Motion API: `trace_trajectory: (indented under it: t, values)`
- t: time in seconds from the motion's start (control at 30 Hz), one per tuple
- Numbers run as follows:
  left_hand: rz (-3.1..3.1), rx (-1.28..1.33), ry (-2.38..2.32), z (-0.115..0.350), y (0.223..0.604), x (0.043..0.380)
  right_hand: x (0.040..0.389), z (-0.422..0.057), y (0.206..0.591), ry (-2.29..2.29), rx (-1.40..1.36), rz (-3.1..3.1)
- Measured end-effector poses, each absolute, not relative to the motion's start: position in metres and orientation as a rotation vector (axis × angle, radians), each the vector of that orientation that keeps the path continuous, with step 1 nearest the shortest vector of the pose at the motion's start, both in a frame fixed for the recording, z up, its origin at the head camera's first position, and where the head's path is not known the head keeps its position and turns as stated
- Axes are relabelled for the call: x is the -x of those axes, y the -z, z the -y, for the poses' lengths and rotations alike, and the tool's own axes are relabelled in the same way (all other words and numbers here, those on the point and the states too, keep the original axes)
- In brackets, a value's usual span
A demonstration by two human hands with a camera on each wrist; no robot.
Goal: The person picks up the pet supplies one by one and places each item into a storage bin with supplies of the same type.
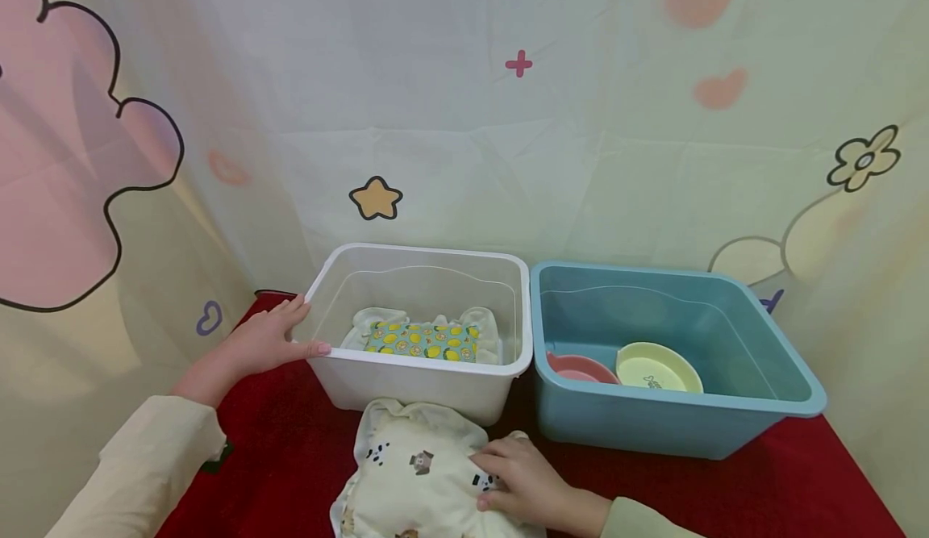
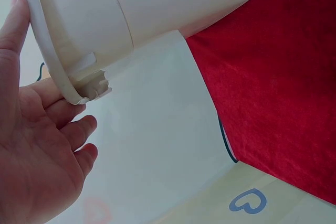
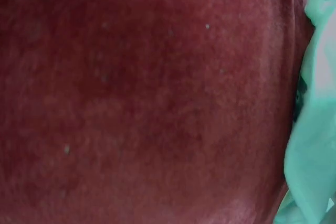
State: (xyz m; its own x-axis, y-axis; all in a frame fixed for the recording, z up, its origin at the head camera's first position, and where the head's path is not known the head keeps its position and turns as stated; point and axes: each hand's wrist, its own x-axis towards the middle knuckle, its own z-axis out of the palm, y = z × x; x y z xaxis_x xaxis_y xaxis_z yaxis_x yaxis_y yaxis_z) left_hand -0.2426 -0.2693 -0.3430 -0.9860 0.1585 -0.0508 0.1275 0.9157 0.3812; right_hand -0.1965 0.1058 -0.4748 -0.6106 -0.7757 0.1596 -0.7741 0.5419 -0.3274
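Observation:
My left hand holds the near left corner of a white plastic bin, its thumb along the front rim and its fingers at the left rim. The left wrist view shows this hand around the rim corner. Inside the bin lies a small lemon-print cushion with a white frill. In front of the bin, a cream pillow with dog prints and a ruffled edge lies on the red cloth. My right hand grips the pillow's right side; its lower fingers are hidden.
A blue bin stands beside the white one, with a pink dish and a pale yellow dish in it. Red cloth covers the table. A printed curtain hangs close behind both bins.

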Motion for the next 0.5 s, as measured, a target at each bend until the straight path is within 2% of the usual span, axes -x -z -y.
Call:
trace_trajectory:
  t: [0.5]
  values:
    - [-3.001,-0.231,-0.581,0.2692,0.3433,0.2427,0.1896,-0.0974,0.4802,0.686,1.463,-2.909]
